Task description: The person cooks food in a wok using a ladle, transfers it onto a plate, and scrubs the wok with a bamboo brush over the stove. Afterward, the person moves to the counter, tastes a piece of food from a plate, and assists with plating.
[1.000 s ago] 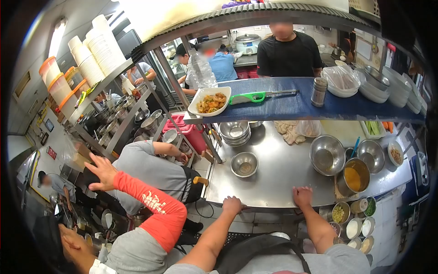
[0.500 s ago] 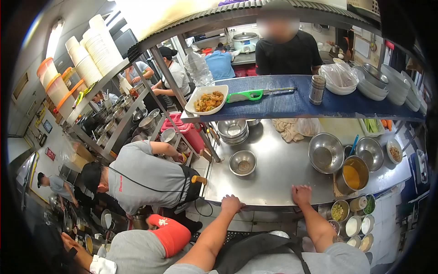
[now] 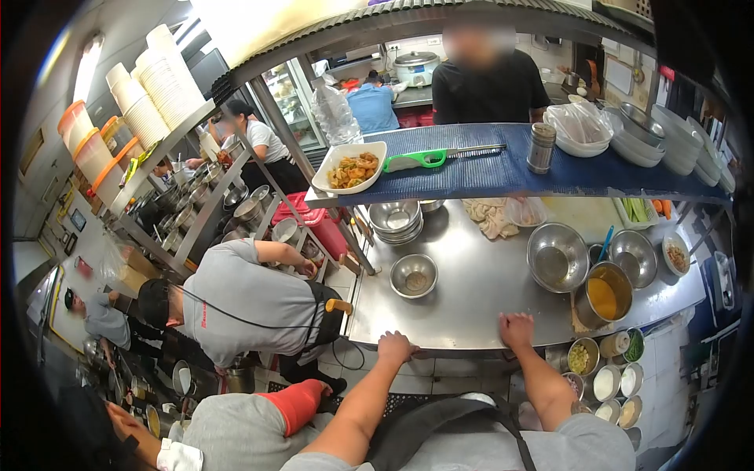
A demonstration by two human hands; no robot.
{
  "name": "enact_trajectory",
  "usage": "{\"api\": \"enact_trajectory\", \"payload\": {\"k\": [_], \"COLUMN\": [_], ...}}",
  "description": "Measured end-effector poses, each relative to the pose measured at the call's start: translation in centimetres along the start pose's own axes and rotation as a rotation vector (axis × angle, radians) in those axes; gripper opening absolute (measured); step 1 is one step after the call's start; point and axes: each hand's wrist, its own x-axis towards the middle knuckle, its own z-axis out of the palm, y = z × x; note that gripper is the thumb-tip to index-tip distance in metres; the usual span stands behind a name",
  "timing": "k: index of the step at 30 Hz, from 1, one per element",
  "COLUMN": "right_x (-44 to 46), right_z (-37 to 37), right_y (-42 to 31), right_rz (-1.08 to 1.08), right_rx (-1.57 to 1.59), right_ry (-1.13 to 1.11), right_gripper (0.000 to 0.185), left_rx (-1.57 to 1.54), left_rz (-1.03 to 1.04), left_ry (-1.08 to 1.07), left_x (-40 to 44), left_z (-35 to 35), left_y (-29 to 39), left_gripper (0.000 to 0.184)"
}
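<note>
My left hand (image 3: 396, 346) rests on the front edge of the steel counter (image 3: 463, 314), its fingers curled down over the rim. To its right, my right hand (image 3: 516, 330) leans on the same edge with its fingers spread flat on the metal and nothing held. A small steel bowl (image 3: 414, 276) sits beyond my left hand, near stacked bowls (image 3: 395, 220). Past my right hand are a large steel bowl (image 3: 558, 257) and a pot of orange liquid (image 3: 603, 293).
A blue shelf (image 3: 440, 173) crosses above the counter, with a dish of food (image 3: 353, 170), a green lighter (image 3: 416, 160) and a jar (image 3: 541, 148). A person in black (image 3: 487, 86) stands behind it. Two co-workers (image 3: 251, 302) (image 3: 236, 428) are at the left.
The near-left co-worker's red-sleeved arm has come down from its raised position. The view has shifted slightly. Both my hands stay on the counter edge.
</note>
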Motion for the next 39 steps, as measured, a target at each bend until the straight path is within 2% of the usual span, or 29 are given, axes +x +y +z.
{"api": "enact_trajectory", "payload": {"k": [27, 28, 31, 34, 39], "right_x": [0.5, 0.1, 0.4, 0.0, 0.3], "right_z": [1.5, 1.7, 0.4, 1.1, 0.6], "right_y": [0.7, 0.8, 0.2, 0.4, 0.3], "right_rz": [-0.040, -0.040, 0.043, -0.011, 0.001], "right_rx": [-0.020, -0.031, 0.021, -0.044, -0.024], "right_ry": [0.078, 0.074, -0.117, 0.042, -0.031], "right_gripper": [0.045, 0.045, 0.053, 0.052, 0.051], "left_rx": [0.015, 0.013, 0.023, 0.002, 0.009], "left_rz": [0.029, 0.033, 0.023, 0.008, 0.019], "left_ry": [0.064, 0.060, 0.073, 0.070, 0.083], "left_x": [0.4, 0.2, 0.5, 0.5, 0.8], "left_z": [0.2, 0.6, 0.8, 0.8, 1.1], "left_y": [-0.3, -0.4, -0.4, -0.3, -0.5], "left_gripper": [0.063, 0.063, 0.063, 0.063, 0.063]}}
